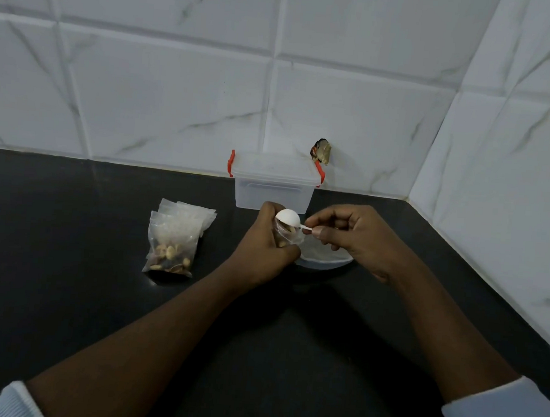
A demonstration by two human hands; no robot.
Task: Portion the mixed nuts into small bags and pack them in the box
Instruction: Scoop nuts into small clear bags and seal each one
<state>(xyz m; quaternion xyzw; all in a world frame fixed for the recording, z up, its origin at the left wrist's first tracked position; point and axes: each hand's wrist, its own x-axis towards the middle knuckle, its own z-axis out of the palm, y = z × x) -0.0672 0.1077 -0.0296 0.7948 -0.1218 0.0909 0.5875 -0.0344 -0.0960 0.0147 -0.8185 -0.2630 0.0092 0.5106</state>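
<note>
Filling step. Left hand (264, 243), fingers curled round a small clear bag (285, 239), holds it over the white bowl (325, 263). Right hand (353, 237) pinches the white spoon (287, 217), tipped at the bag's mouth.

Next, probably: seal the bag and set it down.

One filled bag (171, 253) lies on the empty bags (194, 216), left on the tabletop (68, 225). The box (273, 191) behind has its lid on and needs opening before packing.

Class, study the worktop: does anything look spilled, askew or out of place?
Nothing is spilled. One oddity: an unidentifiable crumpled dark wad sits against the white tiled wall behind the clear plastic box with red latches.
</note>
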